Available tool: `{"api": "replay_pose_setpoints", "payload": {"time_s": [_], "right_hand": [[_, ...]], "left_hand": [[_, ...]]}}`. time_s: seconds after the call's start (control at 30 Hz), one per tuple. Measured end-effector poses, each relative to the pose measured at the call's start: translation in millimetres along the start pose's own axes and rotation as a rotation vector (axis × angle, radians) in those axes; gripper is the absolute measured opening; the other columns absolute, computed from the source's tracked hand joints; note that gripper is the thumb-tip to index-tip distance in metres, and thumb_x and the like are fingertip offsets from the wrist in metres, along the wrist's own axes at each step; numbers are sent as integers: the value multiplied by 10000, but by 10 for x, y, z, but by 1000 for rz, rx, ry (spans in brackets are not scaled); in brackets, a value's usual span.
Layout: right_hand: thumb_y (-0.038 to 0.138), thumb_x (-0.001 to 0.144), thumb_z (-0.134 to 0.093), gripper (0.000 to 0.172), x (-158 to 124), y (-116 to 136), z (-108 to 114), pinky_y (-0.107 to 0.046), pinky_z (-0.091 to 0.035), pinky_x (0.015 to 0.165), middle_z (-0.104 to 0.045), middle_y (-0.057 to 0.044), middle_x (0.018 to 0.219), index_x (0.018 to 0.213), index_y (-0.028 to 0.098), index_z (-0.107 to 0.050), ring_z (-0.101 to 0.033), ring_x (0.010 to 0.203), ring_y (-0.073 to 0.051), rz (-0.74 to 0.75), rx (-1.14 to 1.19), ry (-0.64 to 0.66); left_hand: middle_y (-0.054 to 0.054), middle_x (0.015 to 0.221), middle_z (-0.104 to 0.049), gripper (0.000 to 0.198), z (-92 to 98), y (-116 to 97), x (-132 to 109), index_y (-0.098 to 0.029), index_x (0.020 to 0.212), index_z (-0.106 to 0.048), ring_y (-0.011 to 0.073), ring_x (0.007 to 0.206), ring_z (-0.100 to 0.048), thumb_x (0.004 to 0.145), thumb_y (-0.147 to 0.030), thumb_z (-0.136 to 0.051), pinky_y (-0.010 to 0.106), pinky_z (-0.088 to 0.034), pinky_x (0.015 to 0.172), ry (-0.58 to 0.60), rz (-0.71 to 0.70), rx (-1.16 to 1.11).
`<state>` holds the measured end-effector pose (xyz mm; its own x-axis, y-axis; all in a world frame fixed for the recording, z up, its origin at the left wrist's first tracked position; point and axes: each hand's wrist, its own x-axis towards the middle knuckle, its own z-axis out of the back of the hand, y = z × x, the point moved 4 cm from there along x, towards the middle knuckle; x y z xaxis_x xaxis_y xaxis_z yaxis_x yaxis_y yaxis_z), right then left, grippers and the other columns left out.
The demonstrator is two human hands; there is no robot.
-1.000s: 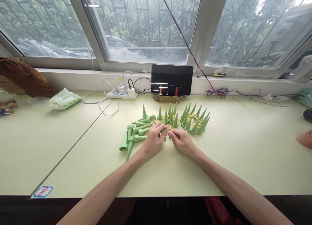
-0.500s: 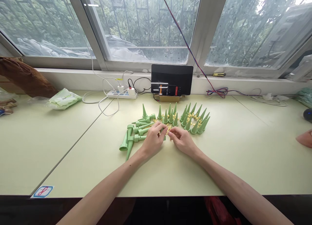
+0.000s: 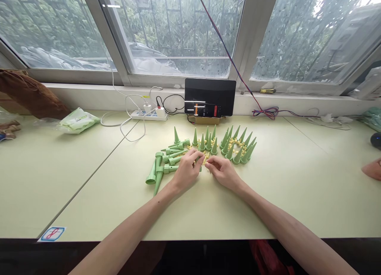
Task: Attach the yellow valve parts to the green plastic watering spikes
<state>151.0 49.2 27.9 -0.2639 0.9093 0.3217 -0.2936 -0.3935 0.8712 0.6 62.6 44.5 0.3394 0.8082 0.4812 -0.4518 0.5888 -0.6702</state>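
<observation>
My left hand [image 3: 188, 166] is closed in a pinch over the front of the green spikes. Facing it, fingertips almost meeting, my right hand [image 3: 224, 172] is pinched too. A small yellow plastic piece [image 3: 206, 160] shows between the fingertips; its shape is mostly hidden, and I cannot tell if it is one piece or two. Left of my left hand lie several hollow green watering spikes [image 3: 159, 174] with ridged caps. Behind the hands, green cones [image 3: 209, 143] stand point up among loose yellow pieces. Further right, more upright cones [image 3: 244, 158] ring yellow pieces [image 3: 236, 142].
A black tablet [image 3: 210, 91] leans at the back, with a phone [image 3: 205, 110] before it. A power strip [image 3: 151, 115] with cables, a green-white packet [image 3: 77, 121] and a brown bag [image 3: 32, 93] are leftward. Another person's hand [image 3: 372, 170] appears at the right edge.
Almost nothing differs. My fingers shift very slightly at the small yellow piece, while both forearms and the green spikes stay where they were.
</observation>
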Motion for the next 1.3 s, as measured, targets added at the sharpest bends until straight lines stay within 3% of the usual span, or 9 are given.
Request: {"api": "replay_pose_setpoints", "payload": {"time_s": [0.23, 0.53, 0.63, 0.77, 1.17, 1.3], "right_hand": [[327, 946, -511, 296, 0, -3, 8, -258, -305, 519, -443, 38, 552, 691, 185, -560, -385, 525, -119, 10, -64, -6], [421, 987, -447, 435, 2, -35, -4, -262, -317, 525, -453, 26, 543, 631, 185, -531, -409, 519, -122, -16, -76, -9], [430, 980, -469, 371, -3, -10, -6, -265, -374, 538, -537, 10, 607, 728, 185, -587, -471, 544, -133, -31, -13, -9], [405, 918, -588, 233, -7, -1, 4, -262, -427, 544, -646, -33, 847, 978, 187, -642, -542, 597, -130, -30, 14, -22], [386, 874, -640, 206, -12, -25, 8, -272, -469, 495, -651, -37, 892, 943, 194, -613, -536, 507, -104, -59, 34, -46], [387, 882, -625, 187, -12, -8, 14, -281, -459, 505, -652, -22, 816, 895, 202, -601, -524, 499, -113, -32, 39, -52]], "left_hand": [[21, 851, -547, 184, -9, 4, -1, -190, 883, -602, 133, 751, -516, 992, -265, -473, 258, -450, 675, 8, -14, -19], [26, 848, -553, 197, -13, -19, -5, -188, 863, -602, 138, 757, -529, 990, -268, -474, 261, -459, 669, 3, -7, -22], [27, 848, -565, 203, -4, -6, 3, -188, 852, -601, 140, 756, -529, 988, -272, -476, 262, -455, 660, -15, 4, -15], [33, 870, -580, 200, 4, -6, 9, -188, 862, -606, 146, 784, -543, 989, -267, -473, 263, -455, 666, -19, 15, -5], [32, 869, -576, 221, 5, -12, 7, -188, 882, -620, 143, 772, -543, 999, -271, -452, 272, -456, 673, -8, -2, 22], [36, 861, -577, 229, 10, -11, 6, -186, 872, -621, 145, 759, -544, 998, -276, -452, 275, -453, 663, -16, -13, 29]]}}
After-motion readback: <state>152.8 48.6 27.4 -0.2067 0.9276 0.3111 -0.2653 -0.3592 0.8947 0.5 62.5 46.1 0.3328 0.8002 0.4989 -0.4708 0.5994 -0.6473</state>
